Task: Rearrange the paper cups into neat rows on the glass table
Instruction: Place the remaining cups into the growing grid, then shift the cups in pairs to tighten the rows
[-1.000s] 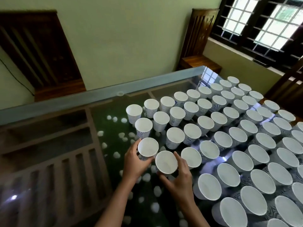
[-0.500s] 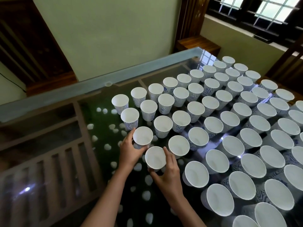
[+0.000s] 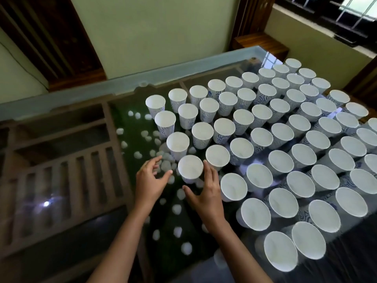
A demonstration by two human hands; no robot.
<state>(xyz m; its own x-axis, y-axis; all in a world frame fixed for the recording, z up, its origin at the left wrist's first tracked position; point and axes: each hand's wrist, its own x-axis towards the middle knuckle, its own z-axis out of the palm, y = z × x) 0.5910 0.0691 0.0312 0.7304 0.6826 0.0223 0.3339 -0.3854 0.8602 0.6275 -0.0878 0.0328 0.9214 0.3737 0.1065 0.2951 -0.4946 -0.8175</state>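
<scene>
The left hand (image 3: 151, 181) hovers with its fingers (image 3: 155, 162) loosely apart, holding nothing, just left of the nearest paper cup (image 3: 190, 166). The right hand (image 3: 204, 194) spreads straight fingers along that cup's right side; whether they touch it is unclear. Rows of cups (image 3: 282, 133) crowd the glass desk (image 3: 81, 94) to the right and far.

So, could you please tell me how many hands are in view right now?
2. The left hand is open just left of one paper cup; the right hand is open at that cup's right side. No others show.
</scene>
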